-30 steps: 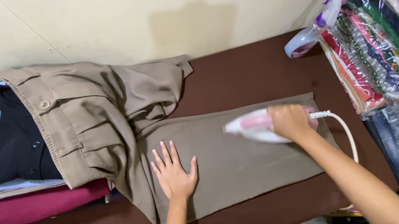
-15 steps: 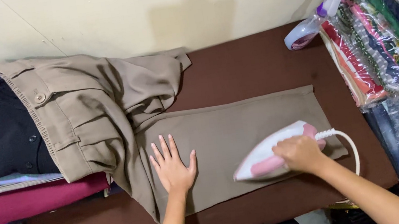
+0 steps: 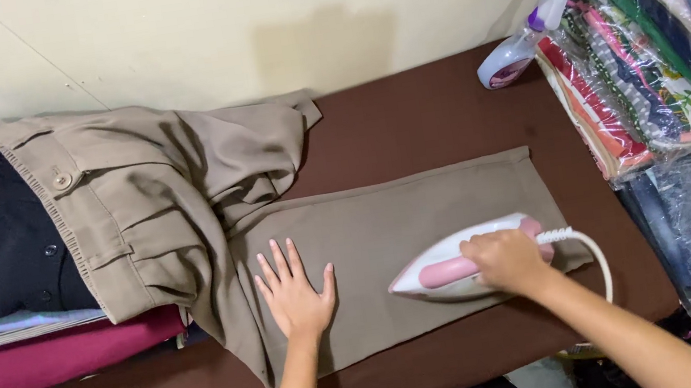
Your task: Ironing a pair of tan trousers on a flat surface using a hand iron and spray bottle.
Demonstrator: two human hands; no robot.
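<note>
Now the right hand has its fingers wrapped around the pink-and-white iron on the khaki trouser leg, while the left hand lies beside it, fingers spread flat on the cloth.

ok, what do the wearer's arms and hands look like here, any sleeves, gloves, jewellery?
Both forearms are bare right to the bottom edge of the frame: no sleeves or cuffs show. The left hand has no glove, ring or watch, and its fingers are bare. The right hand also has no glove, and no wristband or watch shows.
</note>
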